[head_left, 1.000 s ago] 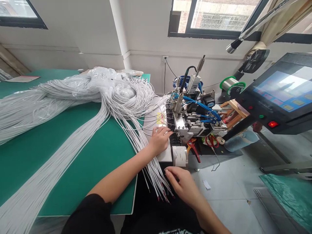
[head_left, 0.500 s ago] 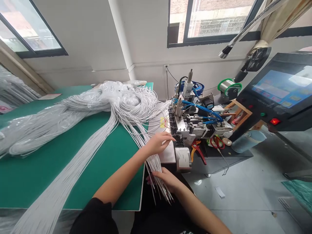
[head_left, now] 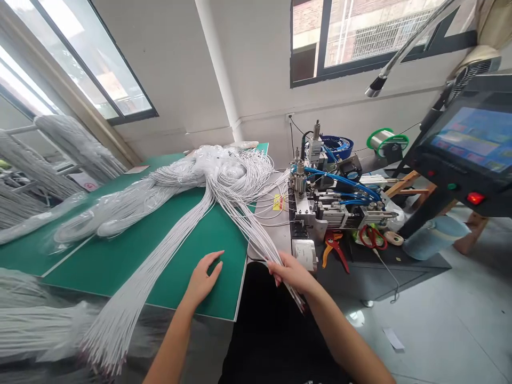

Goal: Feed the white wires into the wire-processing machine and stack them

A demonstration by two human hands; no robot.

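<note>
My right hand (head_left: 291, 272) is closed around a bundle of thin white cables (head_left: 256, 229), whose reddish ends stick out below it. My left hand (head_left: 206, 277) hovers over the green table (head_left: 176, 277) with thumb and fingers apart, holding nothing. Between my left hand and the table's left side, a second fan of white cables (head_left: 160, 256) runs down over the front edge. Both bundles come from a coiled heap of cables with clear plastic (head_left: 212, 160) at the back.
A machine (head_left: 304, 197) with blue hoses stands right of the table. Near it lie orange-red cutters (head_left: 336, 252), red scissors (head_left: 373, 236) and a wire spool (head_left: 386, 141). A screen (head_left: 476, 138) and a blue bucket (head_left: 436, 237) are at the right.
My left hand has moved from beside the machine to over the green table, left of the bundle. My right hand has lifted the cable bundle up and right. The view has turned left.
</note>
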